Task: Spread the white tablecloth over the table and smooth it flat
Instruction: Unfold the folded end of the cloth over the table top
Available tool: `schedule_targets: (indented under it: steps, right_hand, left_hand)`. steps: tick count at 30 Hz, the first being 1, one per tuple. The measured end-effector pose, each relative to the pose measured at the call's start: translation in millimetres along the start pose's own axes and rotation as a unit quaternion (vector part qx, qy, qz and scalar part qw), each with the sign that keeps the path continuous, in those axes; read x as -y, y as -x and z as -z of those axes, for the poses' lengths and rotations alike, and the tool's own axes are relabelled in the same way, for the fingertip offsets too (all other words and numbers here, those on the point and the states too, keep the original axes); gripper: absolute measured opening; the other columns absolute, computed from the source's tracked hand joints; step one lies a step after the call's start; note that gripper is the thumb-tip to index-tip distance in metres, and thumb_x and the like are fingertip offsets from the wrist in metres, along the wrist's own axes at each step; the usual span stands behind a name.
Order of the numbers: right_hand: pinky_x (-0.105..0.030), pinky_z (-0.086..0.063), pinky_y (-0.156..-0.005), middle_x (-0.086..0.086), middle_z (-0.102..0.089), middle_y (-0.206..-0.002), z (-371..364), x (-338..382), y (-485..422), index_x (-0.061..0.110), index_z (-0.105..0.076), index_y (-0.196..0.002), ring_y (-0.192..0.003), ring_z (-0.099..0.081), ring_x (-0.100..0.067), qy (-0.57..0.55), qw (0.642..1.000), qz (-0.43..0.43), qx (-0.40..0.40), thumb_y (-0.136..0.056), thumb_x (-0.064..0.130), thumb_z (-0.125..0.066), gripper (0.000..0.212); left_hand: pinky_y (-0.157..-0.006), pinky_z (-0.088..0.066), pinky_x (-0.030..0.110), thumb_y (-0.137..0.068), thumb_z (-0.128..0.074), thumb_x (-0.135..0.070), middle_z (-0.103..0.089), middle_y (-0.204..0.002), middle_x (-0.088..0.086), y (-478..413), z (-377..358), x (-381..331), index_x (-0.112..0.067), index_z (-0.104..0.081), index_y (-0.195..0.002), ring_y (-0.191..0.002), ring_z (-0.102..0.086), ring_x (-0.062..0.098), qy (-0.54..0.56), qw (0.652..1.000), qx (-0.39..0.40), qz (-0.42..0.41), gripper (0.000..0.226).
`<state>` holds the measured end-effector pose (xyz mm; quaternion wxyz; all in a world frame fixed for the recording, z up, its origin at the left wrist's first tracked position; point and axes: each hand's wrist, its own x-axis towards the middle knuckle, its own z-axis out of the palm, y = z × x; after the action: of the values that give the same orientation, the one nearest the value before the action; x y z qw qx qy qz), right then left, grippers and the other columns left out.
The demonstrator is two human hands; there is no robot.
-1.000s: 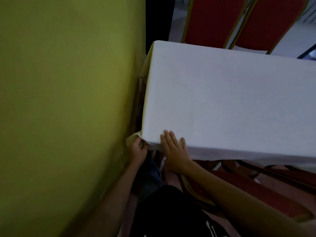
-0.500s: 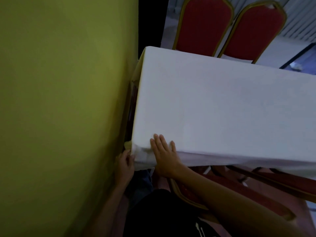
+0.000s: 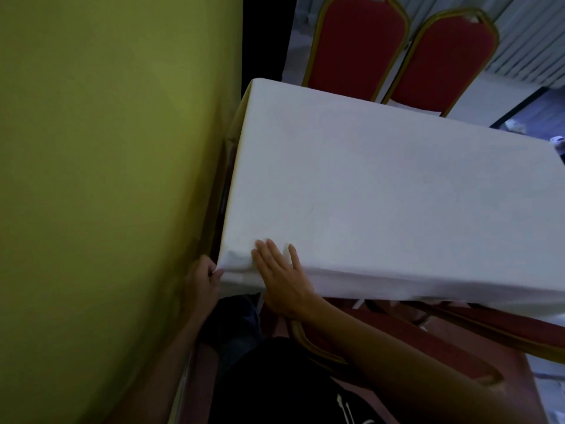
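Note:
The white tablecloth (image 3: 367, 185) lies spread over the table and hangs over its near edge. My left hand (image 3: 201, 280) grips the cloth's near-left corner just below the table edge, close to the wall. My right hand (image 3: 281, 273) rests flat with fingers spread on the cloth at the near edge, right beside that corner. Small wrinkles show in the cloth between the two hands. The table itself is hidden under the cloth.
A yellow-green wall (image 3: 107, 179) stands close along the table's left side. Two red chairs with gold frames (image 3: 397, 53) stand at the far side. Another red chair (image 3: 428, 341) sits tucked under the near edge, beside my legs.
My left hand has slid from under the corner to its left side and pulled the cloth corner down. My right hand stays flat at the near edge. The head camera has shifted.

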<state>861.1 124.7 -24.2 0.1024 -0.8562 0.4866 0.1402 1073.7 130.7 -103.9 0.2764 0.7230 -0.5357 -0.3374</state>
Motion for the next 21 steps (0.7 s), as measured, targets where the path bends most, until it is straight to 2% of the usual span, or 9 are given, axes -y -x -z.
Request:
schedule_targets:
  steps: [3,5,7,10,12,15,17,19,21]
  right_hand:
    - [-0.061,0.007,-0.118,-0.014,0.016,-0.165,-0.1,-5.4,5.0,0.009,0.010,-0.156,-0.151,0.018,-0.031,-0.022,0.999,-0.021,0.009,-0.093,0.034,-0.056,0.095]
    - [-0.062,0.007,-0.118,-0.015,0.014,-0.165,-0.9,-9.2,9.7,0.007,0.008,-0.156,-0.150,0.019,-0.031,-0.027,0.999,-0.035,0.011,-0.092,0.032,-0.058,0.096]
    - [-0.059,0.013,-0.115,-0.015,0.016,-0.165,-0.5,-14.8,11.0,0.007,0.010,-0.156,-0.149,0.021,-0.031,-0.035,0.998,-0.049,0.013,-0.092,0.034,-0.058,0.096]
    - [-0.056,0.018,-0.111,-0.014,0.018,-0.165,0.1,-17.5,12.9,0.007,0.012,-0.156,-0.151,0.019,-0.031,-0.040,0.997,-0.056,0.024,-0.093,0.035,-0.057,0.097]
    - [-0.056,0.017,-0.112,-0.013,0.019,-0.165,-1.5,-18.5,15.7,0.008,0.013,-0.156,-0.151,0.019,-0.030,-0.046,0.996,-0.066,0.024,-0.094,0.033,-0.057,0.096]
    - [-0.057,0.012,-0.118,-0.011,0.022,-0.164,1.2,-26.1,18.1,0.009,0.015,-0.156,-0.151,0.021,-0.029,-0.079,0.991,-0.104,0.030,-0.094,0.032,-0.055,0.096]
    - [-0.061,0.006,-0.120,-0.008,0.024,-0.164,-1.6,-35.7,22.1,0.011,0.016,-0.156,-0.150,0.023,-0.027,-0.091,0.987,-0.127,0.042,-0.094,0.032,-0.055,0.096]
    - [-0.063,0.000,-0.120,-0.006,0.026,-0.163,-4.2,-40.4,25.3,0.014,0.017,-0.156,-0.150,0.024,-0.025,-0.097,0.985,-0.138,0.048,-0.095,0.033,-0.054,0.096]
    - [-0.064,0.000,-0.119,-0.005,0.030,-0.162,-3.8,-37.4,25.7,0.015,0.019,-0.155,-0.149,0.027,-0.024,-0.119,0.981,-0.141,0.055,-0.096,0.032,-0.051,0.094]
  left_hand:
    - [-0.063,-0.048,0.045,-0.086,-0.071,-0.023,-0.055,-0.074,0.002,-3.1,-1.6,-4.7,-0.021,-0.044,-0.079,-0.068,-0.053,0.027,-0.018,0.999,0.007,0.042,0.028]
    - [-0.066,-0.048,0.043,-0.084,-0.072,-0.018,-0.058,-0.081,0.004,-4.6,-2.8,-5.7,-0.019,-0.049,-0.086,-0.073,-0.054,0.028,-0.029,0.998,0.025,0.041,0.023]
    - [-0.071,-0.050,0.042,-0.087,-0.070,-0.018,-0.061,-0.090,0.008,-6.1,-2.2,-5.1,-0.015,-0.057,-0.095,-0.081,-0.057,0.029,-0.037,0.998,0.038,0.030,0.015]
    - [-0.068,-0.042,0.036,-0.088,-0.068,-0.016,-0.060,-0.088,0.016,-10.2,1.7,-4.6,-0.006,-0.061,-0.083,-0.083,-0.056,0.032,-0.096,0.994,0.040,0.014,0.013]
    - [-0.065,-0.037,0.033,-0.087,-0.069,-0.021,-0.061,-0.082,0.012,-10.2,3.8,-5.2,-0.008,-0.061,-0.078,-0.080,-0.055,0.030,-0.126,0.991,0.040,0.014,0.018]
    - [-0.068,-0.044,0.034,-0.085,-0.071,-0.030,-0.065,-0.081,0.009,-17.9,6.6,-9.6,-0.014,-0.063,-0.079,-0.081,-0.061,0.032,-0.141,0.987,0.064,0.048,0.019]
    - [-0.084,-0.050,0.040,-0.083,-0.071,-0.021,-0.066,-0.102,0.013,-26.1,7.2,-23.9,-0.013,-0.066,-0.096,-0.099,-0.061,0.035,-0.176,0.978,0.078,0.084,0.015]
    - [-0.104,-0.041,0.046,-0.081,-0.066,-0.009,-0.051,-0.134,0.016,-29.5,8.0,-51.3,-0.015,-0.056,-0.126,-0.123,-0.048,0.037,-0.167,0.979,0.055,0.102,0.046]
    - [-0.117,-0.023,0.047,-0.080,-0.063,-0.010,-0.024,-0.157,0.014,-28.6,7.3,-82.8,-0.020,-0.034,-0.147,-0.144,-0.024,0.035,-0.148,0.988,0.020,0.041,0.074]
